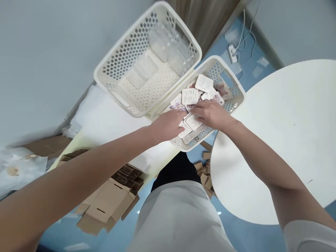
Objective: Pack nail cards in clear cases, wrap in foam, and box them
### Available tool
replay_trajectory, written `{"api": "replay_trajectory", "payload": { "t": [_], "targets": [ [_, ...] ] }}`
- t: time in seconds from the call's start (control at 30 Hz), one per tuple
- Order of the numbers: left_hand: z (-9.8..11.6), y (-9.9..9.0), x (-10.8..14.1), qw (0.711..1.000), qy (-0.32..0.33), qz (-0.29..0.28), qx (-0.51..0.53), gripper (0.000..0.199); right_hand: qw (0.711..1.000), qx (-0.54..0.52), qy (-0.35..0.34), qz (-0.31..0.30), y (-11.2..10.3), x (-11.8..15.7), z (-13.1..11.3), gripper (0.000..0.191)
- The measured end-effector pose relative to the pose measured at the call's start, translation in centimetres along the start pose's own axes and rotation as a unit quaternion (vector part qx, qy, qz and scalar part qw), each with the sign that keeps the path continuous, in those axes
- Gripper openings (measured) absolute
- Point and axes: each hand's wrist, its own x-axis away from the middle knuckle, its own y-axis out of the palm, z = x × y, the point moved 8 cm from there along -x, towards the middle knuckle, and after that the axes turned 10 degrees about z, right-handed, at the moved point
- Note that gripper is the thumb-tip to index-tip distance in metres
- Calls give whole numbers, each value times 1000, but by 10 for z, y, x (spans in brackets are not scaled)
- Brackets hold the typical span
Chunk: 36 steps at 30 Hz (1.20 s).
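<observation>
Small white printed cards (190, 96) with rounded corners lie in a loose heap inside a white perforated plastic basket (237, 82). Some of them show text, others purple and reddish pictures. My left hand (169, 126) reaches over the basket's left side, its thumb and fingers closed at the edge of a few overlapping cards; its fingertips are partly hidden. From the right, my right hand (211, 113) lies over the heap with its fingers stretched out and apart, touching the cards near my left hand.
A second white basket (105, 78), holding clear plastic packs (168, 49), adjoins at upper left. The round white table (278, 140) is on the right. Flattened brown cardboard boxes (110, 199) are at lower left. A power strip (232, 53) with cables rests on the blue floor.
</observation>
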Motion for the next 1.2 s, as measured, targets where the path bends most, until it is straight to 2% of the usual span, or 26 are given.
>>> {"api": "replay_trajectory", "payload": {
  "t": [0.1,0.2,0.47,0.73,0.93,1.07,1.2],
  "targets": [
    [-3,19,-20,999,-12,-43,-14,28,999,14,-19,-23,9,-4,5,18],
    [-8,31,-29,998,-23,-61,-13,25,999,5,-38,-23,17,-4,4,19],
    [-15,42,-33,997,-25,-70,-6,29,999,-28,-22,-5,18,0,6,19],
    [-14,41,-30,996,-38,-69,-30,22,995,-89,-27,-27,21,-3,6,23],
    [-17,38,-30,999,-38,-31,-9,18,988,-153,-5,-18,18,-6,9,25],
    [-13,22,-24,999,-48,12,-8,17,982,-185,35,7,2,-6,6,24],
    [2,0,-5,996,-47,66,28,19,970,-220,83,62,-27,0,-9,25]
  ]
}}
